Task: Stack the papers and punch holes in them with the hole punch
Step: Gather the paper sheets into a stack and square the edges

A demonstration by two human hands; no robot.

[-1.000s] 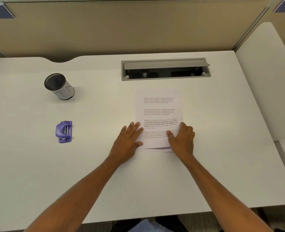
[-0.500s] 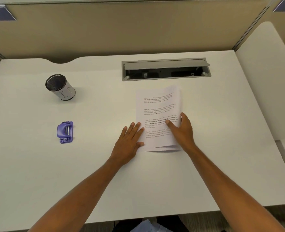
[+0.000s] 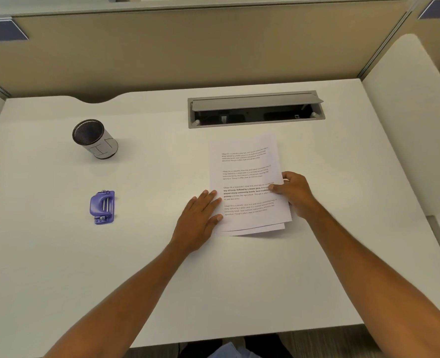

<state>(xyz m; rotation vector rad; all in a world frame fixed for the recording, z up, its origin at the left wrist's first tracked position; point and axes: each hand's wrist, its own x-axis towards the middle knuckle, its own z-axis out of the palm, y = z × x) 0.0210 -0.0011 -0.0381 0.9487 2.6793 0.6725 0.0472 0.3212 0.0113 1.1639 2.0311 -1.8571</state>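
Left hand [image 3: 200, 220]: lies flat and open on the desk [image 3: 58, 254], fingers spread, fingertips pressing the near-left edge of the papers [image 3: 247, 182]; it grips nothing, only pins the sheets, much as it did a second ago.

Right hand [image 3: 295, 193]: a second ago it lay flat on the lower right corner; it has since slid up the right edge and now pinches that edge, thumb on the top sheet, fingers curled beneath.

Papers: at desk centre, between the two hands. The top sheet, previously square, is now turned slightly, its far right corner swung outward; a second sheet edge shows beneath along the near side, so the stack is not yet flush.

Meaning for the task: the stacking step appears to be in progress, with alignment unfinished and punching not begun.

Hole punch [image 3: 102, 207]: purple, well to the left of the papers, untouched and unmoved.

Pen cup [image 3: 95, 138]: farther back on the left, unchanged.

Cable tray [image 3: 255, 109]: recessed beyond the papers, lid raised.
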